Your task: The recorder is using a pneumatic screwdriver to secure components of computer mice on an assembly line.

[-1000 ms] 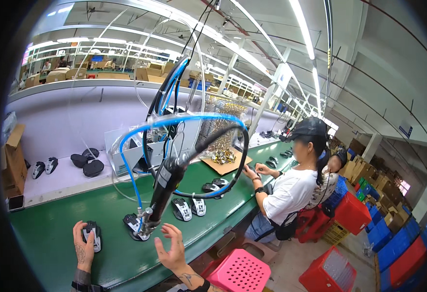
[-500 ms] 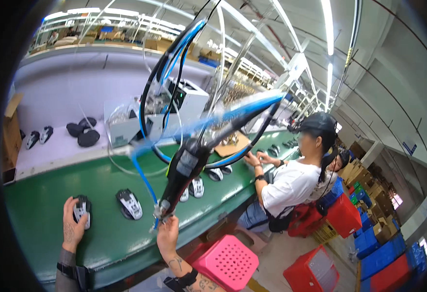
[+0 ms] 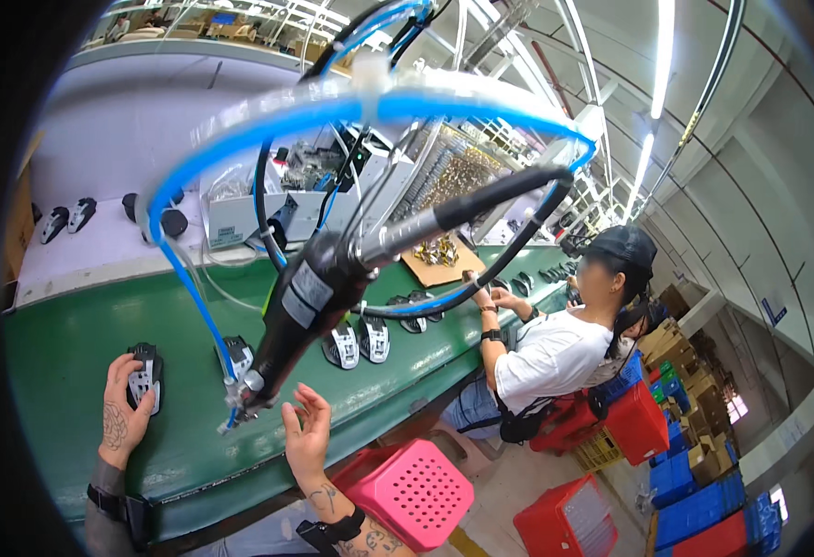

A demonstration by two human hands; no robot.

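Note:
On the green work surface, a black and silver computer mouse body (image 3: 148,373) stands upright on its long axis away from me. My left hand (image 3: 119,413) is closed round its left side and near end, thumb along the right. A black powered screwdriver (image 3: 300,302) hangs tilted over the surface, its tip low and to the left, with a blue hose (image 3: 189,278) running to the tip. Just right of that tip, my right hand (image 3: 310,436) is open, fingers spread and touching nothing that I can see. Another mouse body (image 3: 237,353) is partly hidden behind the hose and screwdriver.
Several more mouse bodies (image 3: 374,340) line the green belt (image 3: 64,371) to the right. A co-worker in a white shirt (image 3: 560,357) works farther along it. Below right stand a pink stool (image 3: 416,497) and red crates (image 3: 569,520). A white machine (image 3: 240,218) sits behind.
My right hand has let go of the screwdriver's tip and opened. The screwdriver has swung left, toward the second mouse body. My left hand stays on its mouse body.

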